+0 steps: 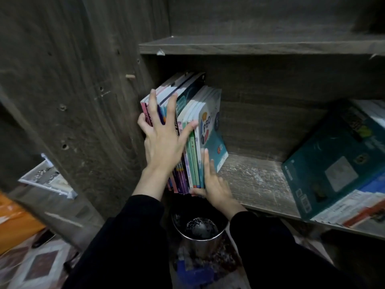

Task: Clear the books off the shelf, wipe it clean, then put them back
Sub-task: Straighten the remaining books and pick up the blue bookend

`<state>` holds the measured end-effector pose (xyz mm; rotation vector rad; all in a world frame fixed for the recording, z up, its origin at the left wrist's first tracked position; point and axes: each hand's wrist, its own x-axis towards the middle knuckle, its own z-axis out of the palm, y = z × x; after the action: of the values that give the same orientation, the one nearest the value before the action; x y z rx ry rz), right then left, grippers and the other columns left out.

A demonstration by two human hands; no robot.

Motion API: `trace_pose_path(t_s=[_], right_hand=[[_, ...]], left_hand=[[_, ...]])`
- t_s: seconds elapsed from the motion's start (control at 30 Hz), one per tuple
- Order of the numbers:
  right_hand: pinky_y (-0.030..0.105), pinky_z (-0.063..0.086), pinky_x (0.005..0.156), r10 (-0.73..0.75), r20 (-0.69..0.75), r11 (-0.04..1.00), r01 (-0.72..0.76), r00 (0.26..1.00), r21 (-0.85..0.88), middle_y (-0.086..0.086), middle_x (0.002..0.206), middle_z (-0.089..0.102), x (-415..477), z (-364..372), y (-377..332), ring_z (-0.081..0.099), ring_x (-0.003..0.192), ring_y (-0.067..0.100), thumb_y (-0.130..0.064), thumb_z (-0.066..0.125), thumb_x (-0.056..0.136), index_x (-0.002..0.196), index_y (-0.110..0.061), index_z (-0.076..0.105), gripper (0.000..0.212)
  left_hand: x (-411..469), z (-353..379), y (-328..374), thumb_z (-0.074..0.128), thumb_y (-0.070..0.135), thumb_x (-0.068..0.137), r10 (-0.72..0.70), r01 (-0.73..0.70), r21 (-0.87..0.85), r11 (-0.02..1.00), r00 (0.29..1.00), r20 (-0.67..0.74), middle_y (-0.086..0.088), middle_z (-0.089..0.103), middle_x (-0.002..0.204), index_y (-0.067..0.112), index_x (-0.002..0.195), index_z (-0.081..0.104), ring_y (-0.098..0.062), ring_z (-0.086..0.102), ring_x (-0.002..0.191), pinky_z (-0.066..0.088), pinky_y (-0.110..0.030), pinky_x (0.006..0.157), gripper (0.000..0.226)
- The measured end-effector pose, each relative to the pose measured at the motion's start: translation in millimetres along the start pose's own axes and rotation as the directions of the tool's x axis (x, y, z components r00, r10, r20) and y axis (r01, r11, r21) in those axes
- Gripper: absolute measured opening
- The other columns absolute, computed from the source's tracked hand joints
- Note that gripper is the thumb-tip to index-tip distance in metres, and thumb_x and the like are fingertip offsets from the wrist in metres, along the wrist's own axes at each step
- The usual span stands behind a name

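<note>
Left grip (160,142) spreads open fingers over the books (210,130) — right grip (214,184) presses flat (fingers straight) against their end cover. They lean leftward on the shelf (256,180).

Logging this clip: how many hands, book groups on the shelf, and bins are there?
Hands: 2, left hand, right hand
Book groups: 2, upright books, flat pile
Metal bin: 1
Total: 5

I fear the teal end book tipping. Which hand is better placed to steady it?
Right. The right hand lies flat against the teal book near its base; the left hand spreads over other spines.
</note>
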<state>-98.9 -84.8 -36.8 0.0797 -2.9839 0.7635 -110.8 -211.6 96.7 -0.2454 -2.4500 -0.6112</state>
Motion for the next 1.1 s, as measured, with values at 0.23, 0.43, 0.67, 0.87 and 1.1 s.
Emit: trace_pose_path(t_s=[0.23,0.43,0.67,0.87,1.1], right_hand=[[0.049,0.042,0.099,0.021,-0.022,0.997,-0.022,1.000,-0.076,0.019,0.159,0.003,0,-1,1,0.039,0.134,0.036,-0.053,0.068,0.079,0.123,-0.037,-0.049,0.126],[0.045,0.045,0.095,0.014,-0.030,0.994,-0.017,0.999,-0.110,0.014,0.159,0.008,-3,-9,1,0.044,0.131,0.032,-0.049,0.070,0.078,0.122,-0.039,-0.050,0.128],[0.047,0.044,0.097,0.062,0.016,0.987,-0.059,0.998,-0.149,0.022,0.157,0.011,-1,-13,-4,0.046,0.128,0.035,-0.051,0.070,0.078,0.121,-0.041,-0.049,0.128],[0.048,0.032,0.112,-0.009,0.084,1.000,0.011,0.996,-0.029,0.020,0.158,-0.002,-14,-55,5,0.024,0.142,0.037,-0.041,0.073,0.080,0.140,-0.049,-0.028,0.118],[0.042,0.024,0.109,0.006,-0.285,0.957,-0.089,0.958,-0.277,0.017,0.152,0.026,-51,-152,26,0.023,0.139,0.032,-0.036,0.055,0.092,0.151,-0.025,0.018,0.071]], left_hand=[[1,11,-1,0.031,0.075,0.084,0.051,-0.040,0.118,0.992,0.995,-0.090,-0.020,-0.004,0.158,0.031,0.151,0.005,-0.052,0.009,0.137,0.023,-0.060,0.108,0.084],[3,13,2,0.040,0.075,0.082,0.079,-0.059,0.159,0.985,0.990,-0.121,-0.028,-0.004,0.155,0.018,0.152,0.007,-0.044,-0.006,0.143,-0.005,-0.049,0.113,0.096],[5,4,3,0.042,0.073,0.077,0.014,-0.002,0.166,0.986,0.997,-0.072,-0.025,0.000,0.156,0.016,0.151,0.015,-0.041,-0.006,0.144,0.004,-0.049,0.116,0.097],[7,-2,16,0.060,0.063,0.076,-0.064,0.069,0.135,0.988,0.997,-0.045,-0.021,0.004,0.156,0.015,0.148,0.022,-0.038,-0.007,0.145,0.007,-0.049,0.116,0.094],[15,-4,29,0.073,0.048,0.074,-0.175,0.180,0.140,0.974,0.984,-0.043,-0.022,0.013,0.153,0.011,0.138,0.031,-0.038,0.003,0.144,0.020,-0.061,0.110,0.086]])
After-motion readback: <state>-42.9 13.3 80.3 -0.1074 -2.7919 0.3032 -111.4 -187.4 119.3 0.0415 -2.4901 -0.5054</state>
